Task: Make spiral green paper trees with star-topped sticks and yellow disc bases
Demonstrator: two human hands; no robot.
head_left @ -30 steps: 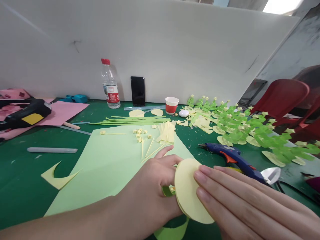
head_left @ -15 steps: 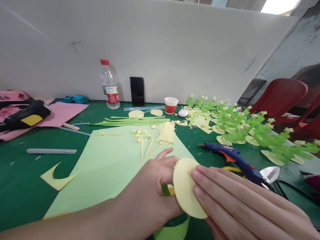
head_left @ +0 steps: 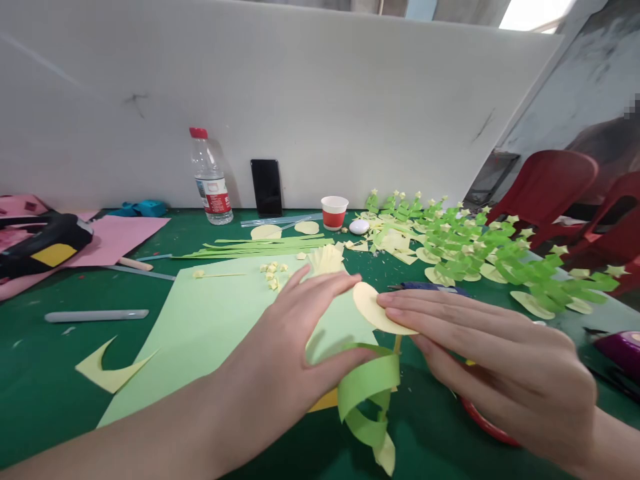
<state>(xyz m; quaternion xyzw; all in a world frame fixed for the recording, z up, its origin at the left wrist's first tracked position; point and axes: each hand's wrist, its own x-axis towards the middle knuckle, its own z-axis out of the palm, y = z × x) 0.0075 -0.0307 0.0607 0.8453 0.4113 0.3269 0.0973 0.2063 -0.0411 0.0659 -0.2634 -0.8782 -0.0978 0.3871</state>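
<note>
My right hand (head_left: 495,353) pinches a pale yellow paper disc (head_left: 373,308) and holds it nearly flat above the table. From under the disc a green paper spiral (head_left: 370,393) hangs down on a thin stick. My left hand (head_left: 290,340) has its thumb against the top of the spiral, its other fingers stretched out toward the disc. Both hands are over the near edge of a light green paper sheet (head_left: 210,320). A blue glue gun (head_left: 430,287) lies just behind my right hand, mostly hidden by it.
Many finished green spiral trees (head_left: 480,257) stand on the right. Green strips (head_left: 255,247), yellow scraps, a red cup (head_left: 334,212), a water bottle (head_left: 207,177), a black phone (head_left: 266,187), a grey stick (head_left: 95,315) and pink paper (head_left: 115,233) lie about. Red chairs (head_left: 545,187) stand beyond.
The disc has tipped from facing me to nearly flat and been lifted. The green spiral now hangs out below it. My left hand's fingers have straightened.
</note>
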